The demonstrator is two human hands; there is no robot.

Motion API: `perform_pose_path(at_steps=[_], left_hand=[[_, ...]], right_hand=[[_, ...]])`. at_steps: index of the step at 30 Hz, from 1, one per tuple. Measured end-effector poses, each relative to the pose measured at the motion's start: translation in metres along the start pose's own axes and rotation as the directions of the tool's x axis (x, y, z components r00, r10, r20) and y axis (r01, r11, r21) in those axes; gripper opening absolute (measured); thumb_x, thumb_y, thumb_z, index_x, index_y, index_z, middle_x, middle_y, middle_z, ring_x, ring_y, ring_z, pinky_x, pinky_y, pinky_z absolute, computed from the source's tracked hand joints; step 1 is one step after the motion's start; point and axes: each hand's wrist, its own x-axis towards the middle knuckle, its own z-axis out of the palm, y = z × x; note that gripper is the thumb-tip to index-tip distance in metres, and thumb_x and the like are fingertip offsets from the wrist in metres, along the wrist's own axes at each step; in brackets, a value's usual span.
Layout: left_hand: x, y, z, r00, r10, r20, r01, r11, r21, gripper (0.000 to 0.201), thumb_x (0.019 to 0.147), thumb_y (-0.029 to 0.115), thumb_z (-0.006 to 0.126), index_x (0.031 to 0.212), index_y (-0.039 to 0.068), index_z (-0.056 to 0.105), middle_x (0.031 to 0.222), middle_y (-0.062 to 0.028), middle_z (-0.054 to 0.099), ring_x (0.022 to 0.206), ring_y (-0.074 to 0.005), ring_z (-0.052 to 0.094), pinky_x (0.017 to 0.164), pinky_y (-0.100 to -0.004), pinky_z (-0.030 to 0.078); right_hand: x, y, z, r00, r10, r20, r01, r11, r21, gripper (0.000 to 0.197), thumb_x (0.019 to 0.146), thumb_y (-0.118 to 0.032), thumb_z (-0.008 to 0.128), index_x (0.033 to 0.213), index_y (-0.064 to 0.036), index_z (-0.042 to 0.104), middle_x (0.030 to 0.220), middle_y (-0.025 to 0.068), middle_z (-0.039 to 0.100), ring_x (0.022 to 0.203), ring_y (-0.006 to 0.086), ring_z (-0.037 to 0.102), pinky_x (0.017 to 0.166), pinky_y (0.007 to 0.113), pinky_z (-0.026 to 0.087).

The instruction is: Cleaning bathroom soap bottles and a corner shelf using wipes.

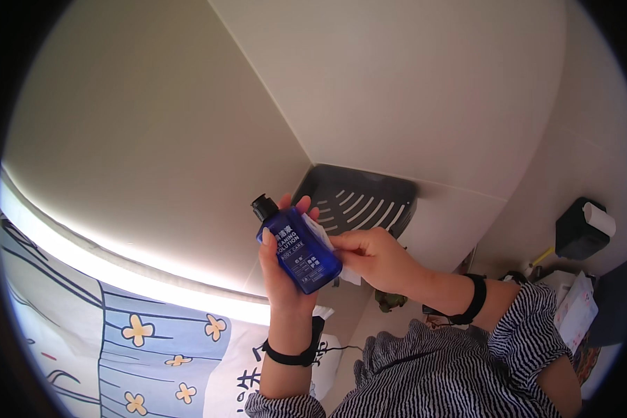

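A dark blue plastic bottle (301, 252) with a black flip cap (263, 207) is tilted, its cap toward the upper left. My left hand (284, 284) is wrapped round it, thumb on the front and fingertips showing behind. My right hand (380, 259) pinches a thin white tissue or cloth (318, 232) against the bottle's right side. Part of this white piece hangs below the right fingers; the rest is hidden behind the bottle.
Just behind the bottle, a dark grey slotted corner shelf (355, 198) is fixed where two pale walls meet. A blue and white flowered curtain (153, 348) hangs at the lower left. At the right is a black holder (579, 230) with a white roll (599, 219).
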Motion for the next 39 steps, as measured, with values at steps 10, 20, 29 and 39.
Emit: perform_pose_path(at_steps=[10, 20, 29, 39], left_hand=[[0.001, 0.006, -0.014, 0.998, 0.058, -0.014, -0.057, 0.996, 0.068, 0.065, 0.099, 0.049, 0.05, 0.146, 0.005, 0.042, 0.138, -0.0181, 0.056, 0.119, -0.0256, 0.06, 0.104, -0.0357, 0.048], [0.009, 0.009, -0.042, 0.993, 0.097, -0.061, -0.089, 0.988, 0.124, 0.058, 0.101, 0.042, 0.05, 0.144, 0.005, 0.043, 0.138, -0.0165, 0.057, 0.108, -0.0215, 0.064, 0.091, -0.0321, 0.055], [0.005, 0.004, -0.049, 0.995, 0.078, -0.069, -0.063, 0.977, 0.202, 0.055, 0.101, 0.038, 0.051, 0.143, 0.003, 0.043, 0.134, -0.0166, 0.06, 0.109, -0.0214, 0.063, 0.091, -0.0326, 0.054], [0.006, 0.004, -0.051, 0.997, 0.052, -0.055, -0.042, 0.984, 0.17, 0.057, 0.099, 0.038, 0.055, 0.143, 0.002, 0.043, 0.131, -0.0174, 0.061, 0.11, -0.0227, 0.063, 0.09, -0.0343, 0.055]], right_hand=[[0.001, 0.003, -0.008, 0.88, 0.281, 0.383, -0.275, 0.959, -0.073, 0.029, 0.09, -0.011, 0.062, 0.117, -0.0014, 0.071, 0.093, 0.0113, 0.074, 0.081, 0.0143, 0.066, 0.076, 0.027, 0.051], [0.044, -0.016, -0.045, 0.997, 0.035, 0.072, 0.019, 0.767, -0.641, 0.04, 0.088, -0.007, 0.059, 0.127, -0.0049, 0.063, 0.09, 0.0212, 0.071, 0.075, 0.0326, 0.069, 0.073, 0.041, 0.055], [0.064, 0.029, -0.06, 0.874, 0.19, 0.446, 0.349, 0.392, -0.851, 0.053, 0.093, -0.013, 0.059, 0.142, 0.0039, 0.046, 0.153, 0.0207, 0.04, 0.131, 0.0357, 0.048, 0.106, 0.041, 0.045], [0.12, 0.023, -0.031, 0.609, 0.686, 0.398, 0.531, 0.02, -0.847, 0.065, 0.092, -0.02, 0.057, 0.146, 0.0099, 0.037, 0.155, 0.0276, 0.034, 0.132, 0.0373, 0.046, 0.107, 0.04, 0.042]])
